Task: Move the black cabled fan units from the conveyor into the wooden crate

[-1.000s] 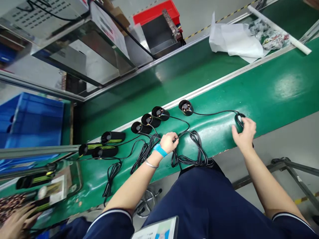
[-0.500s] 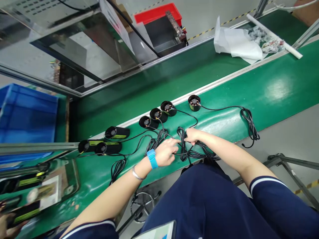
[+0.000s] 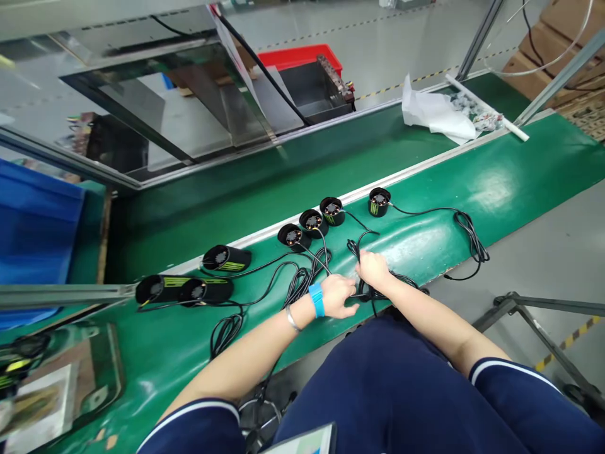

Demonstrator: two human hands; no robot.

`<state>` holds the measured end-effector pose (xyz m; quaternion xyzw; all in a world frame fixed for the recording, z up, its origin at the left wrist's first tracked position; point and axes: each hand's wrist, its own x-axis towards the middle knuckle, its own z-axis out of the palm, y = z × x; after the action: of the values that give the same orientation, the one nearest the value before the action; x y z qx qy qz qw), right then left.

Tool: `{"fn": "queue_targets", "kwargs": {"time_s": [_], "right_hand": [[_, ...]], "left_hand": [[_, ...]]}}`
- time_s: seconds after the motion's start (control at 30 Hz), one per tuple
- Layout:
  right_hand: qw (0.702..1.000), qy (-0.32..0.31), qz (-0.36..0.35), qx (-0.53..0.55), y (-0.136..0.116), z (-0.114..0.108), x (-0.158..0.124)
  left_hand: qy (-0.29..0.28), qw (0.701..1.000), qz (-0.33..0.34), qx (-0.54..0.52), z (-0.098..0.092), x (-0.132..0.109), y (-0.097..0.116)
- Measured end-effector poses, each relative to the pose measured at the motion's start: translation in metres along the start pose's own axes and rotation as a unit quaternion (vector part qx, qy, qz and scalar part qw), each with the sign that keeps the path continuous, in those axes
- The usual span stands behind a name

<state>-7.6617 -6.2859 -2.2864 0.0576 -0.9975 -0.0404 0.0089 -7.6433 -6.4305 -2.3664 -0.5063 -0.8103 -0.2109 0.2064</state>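
My right hand (image 3: 374,271) is closed round a coiled black cable (image 3: 353,248) near the front edge of the green bench (image 3: 510,183). Beside it, my left hand (image 3: 338,296) has its thumb and fingers apart, with nothing visible in it. Another cable bundle (image 3: 300,284) lies to the left of that hand. Several black cylinders with cables stand or lie along the white rail, among them one cylinder (image 3: 379,202) at the right and one (image 3: 227,258) further left. A separate cable coil (image 3: 470,236) rests at the right.
A blue crate (image 3: 40,227) is at the left, above a clear board (image 3: 101,372) with papers. Beyond the rail lie white sheeting (image 3: 435,113) and a white tube (image 3: 486,107). A red bin (image 3: 302,57) sits behind the bench.
My right hand has closed round the coiled cable it was touching. My left hand has moved slightly right and down, its pointing finger no longer stretched toward the coil. The view has shifted.
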Motion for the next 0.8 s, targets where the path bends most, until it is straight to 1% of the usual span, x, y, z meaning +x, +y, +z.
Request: {"fn": "queue_targets", "kwargs": {"time_s": [0.03,0.07,0.1,0.13,0.17,0.2,0.23,0.27,0.3,0.33,0.37,0.4,0.43,0.47,0.5,0.53,0.57,0.6,0.63,0.67,0.7,0.73,0.77,0.8], "right_hand": [[1.000,0.020,-0.005,0.019,0.001,-0.004,-0.002],[0.997,0.043,-0.011,0.067,0.001,-0.010,-0.002],[0.987,0.069,-0.019,0.147,0.002,-0.018,-0.002],[0.962,0.093,-0.029,0.254,0.002,-0.030,0.000],[0.922,0.113,-0.042,0.368,0.004,-0.045,0.001],[0.873,0.126,-0.058,0.468,0.006,-0.063,0.002],[0.831,0.128,-0.078,0.535,0.010,-0.083,0.002],[0.816,0.119,-0.099,0.557,0.016,-0.104,-0.001],[0.821,0.107,-0.125,0.547,0.024,-0.126,-0.006],[0.842,0.083,-0.148,0.512,0.034,-0.146,-0.013],[0.869,0.065,-0.164,0.461,0.047,-0.163,-0.022],[0.899,0.052,-0.172,0.399,0.061,-0.177,-0.032],[0.929,0.048,-0.170,0.325,0.076,-0.186,-0.042],[0.952,0.051,-0.159,0.256,0.090,-0.192,-0.052],[0.969,0.062,-0.142,0.191,0.102,-0.194,-0.060],[0.981,0.076,-0.119,0.135,0.113,-0.194,-0.067],[0.987,0.093,-0.095,0.088,0.120,-0.193,-0.073],[0.990,0.110,-0.074,0.052,0.124,-0.193,-0.077],[0.990,0.127,-0.060,0.027,0.124,-0.192,-0.080],[0.988,0.143,-0.055,0.019,0.121,-0.192,-0.082],[0.984,0.162,-0.061,0.033,0.116,-0.193,-0.084],[0.978,0.182,-0.074,0.077,0.109,-0.194,-0.084],[0.964,0.199,-0.092,0.153,0.101,-0.196,-0.083],[0.937,0.210,-0.111,0.255,0.093,-0.198,-0.081]], "left_hand": [[0.008,1.000,0.013,-0.003,0.000,-0.001,-0.001],[0.013,1.000,0.026,-0.004,0.001,-0.001,-0.003],[0.014,0.999,0.038,-0.002,0.001,-0.002,-0.004],[0.013,0.999,0.048,0.000,0.002,-0.002,-0.005],[0.009,0.998,0.056,0.002,0.003,-0.002,-0.006],[0.005,0.998,0.060,0.003,0.004,-0.002,-0.006],[0.001,0.998,0.062,-0.002,0.005,-0.003,-0.006],[-0.001,0.998,0.059,-0.011,0.006,-0.004,-0.006],[-0.001,0.998,0.054,-0.024,0.005,-0.005,-0.006],[0.005,0.998,0.043,-0.041,0.003,-0.005,-0.007],[0.022,0.998,0.027,-0.057,-0.001,-0.005,-0.007],[0.051,0.996,0.005,-0.069,-0.008,-0.003,-0.009],[0.090,0.993,-0.024,-0.073,-0.017,0.001,-0.013],[0.133,0.987,-0.059,-0.065,-0.028,0.006,-0.019],[0.172,0.979,-0.100,-0.046,-0.040,0.014,-0.027],[0.198,0.969,-0.147,-0.016,-0.052,0.023,-0.037],[0.209,0.957,-0.200,0.021,-0.064,0.033,-0.050],[0.205,0.943,-0.255,0.058,-0.075,0.043,-0.065],[0.187,0.928,-0.308,0.090,-0.084,0.053,-0.081],[0.158,0.916,-0.353,0.109,-0.091,0.063,-0.097],[0.126,0.905,-0.390,0.117,-0.095,0.072,-0.111],[0.098,0.895,-0.419,0.116,-0.098,0.079,-0.122],[0.085,0.889,-0.436,0.114,-0.100,0.084,-0.129],[0.094,0.885,-0.442,0.113,-0.099,0.086,-0.131]]}}
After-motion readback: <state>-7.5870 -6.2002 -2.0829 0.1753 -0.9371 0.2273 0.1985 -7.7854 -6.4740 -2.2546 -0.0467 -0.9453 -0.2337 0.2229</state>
